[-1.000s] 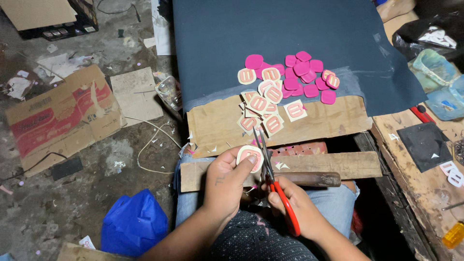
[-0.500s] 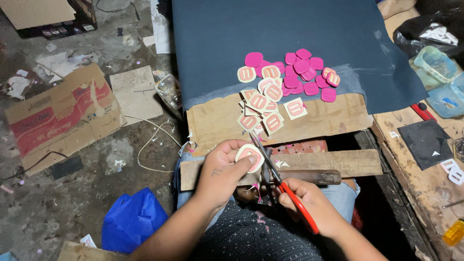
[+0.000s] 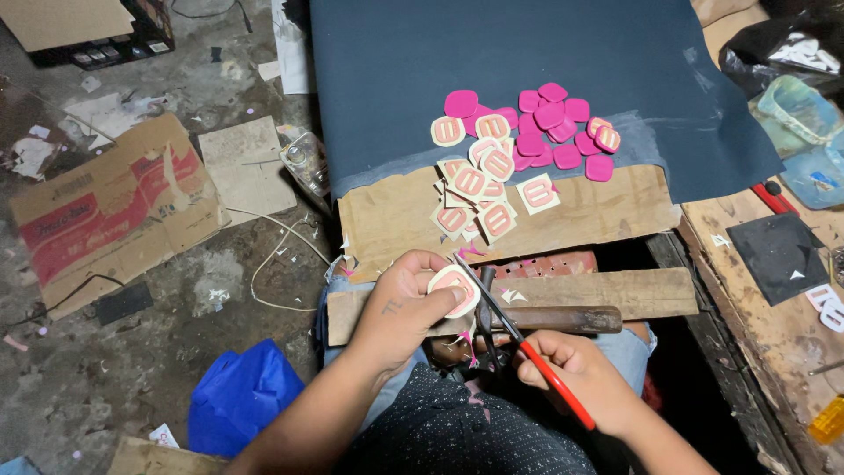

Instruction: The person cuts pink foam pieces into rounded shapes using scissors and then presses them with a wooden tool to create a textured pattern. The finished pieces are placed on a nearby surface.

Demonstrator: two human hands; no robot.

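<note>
My left hand (image 3: 406, 303) pinches a small rounded cream patch with a pink emblem (image 3: 454, 289) over my lap. My right hand (image 3: 580, 374) grips red-handled scissors (image 3: 519, 337); their open blades meet the patch's right edge. Thin pink and cream trimmings hang below the patch. Ahead, a pile of trimmed pink patches (image 3: 549, 132) and cream-faced ones (image 3: 479, 189) lies on a dark blue sheet (image 3: 527, 53) and a strip of brown cardboard (image 3: 607, 211).
A wooden plank (image 3: 651, 290) crosses my lap with a dark-handled tool (image 3: 563, 318) on it. A wooden bench (image 3: 774, 325) with black squares stands to the right. Flattened cardboard boxes (image 3: 105, 211), a white cable and a blue bag (image 3: 242, 400) lie on the dirty floor at left.
The scissors swung from nearly upright to slanting down to the right, my right hand moving right and lower. My left hand turned the patch slightly.
</note>
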